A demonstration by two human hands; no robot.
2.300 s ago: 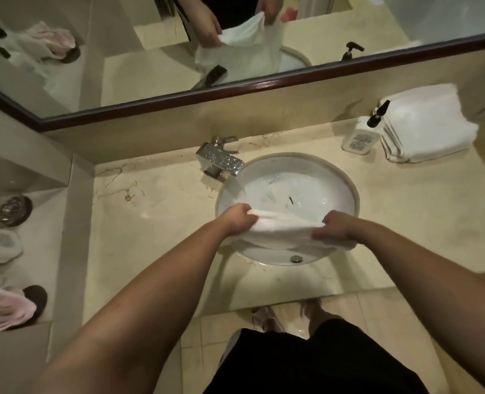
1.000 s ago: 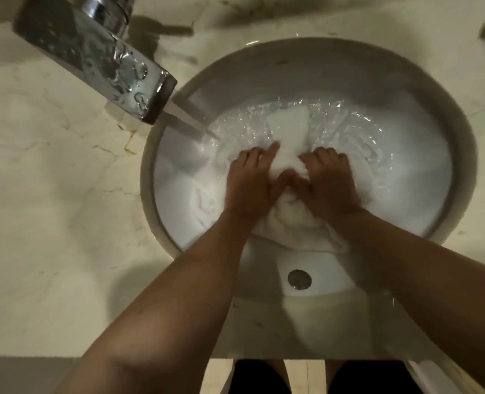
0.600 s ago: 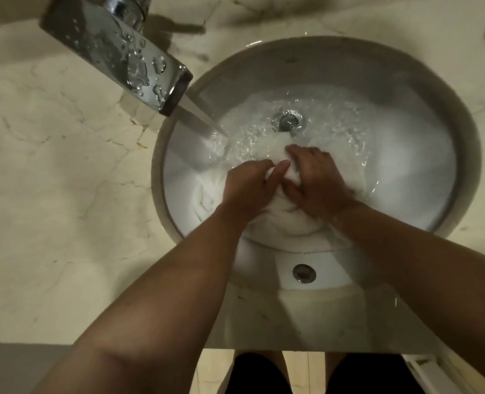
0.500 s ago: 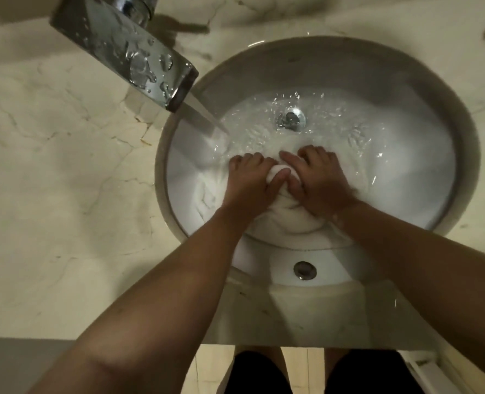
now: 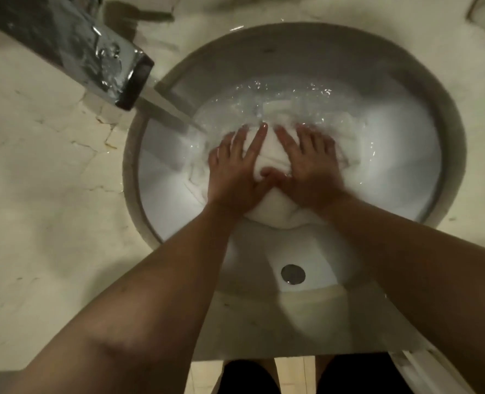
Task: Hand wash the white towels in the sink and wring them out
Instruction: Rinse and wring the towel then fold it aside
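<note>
A wet white towel (image 5: 269,211) lies bunched in the round white sink (image 5: 423,172), partly under water. My left hand (image 5: 235,172) presses on its left side with fingers stretched out flat. My right hand (image 5: 309,166) presses on its right side, fingers straight as well. The thumbs of both hands meet over the middle of the bundle. Water runs from the chrome tap (image 5: 93,58) into the basin just left of my left hand. The far edge of the towel is blurred under rippling water.
A beige marble counter (image 5: 42,200) surrounds the sink. The overflow hole (image 5: 292,274) sits in the near wall of the basin. Below the counter edge are my dark shorts and tiled floor.
Both hands have uncurled from kneading the towel and now press flat on it with fingers pushed forward. The towel now covers the drain that showed earlier. Water keeps running.
</note>
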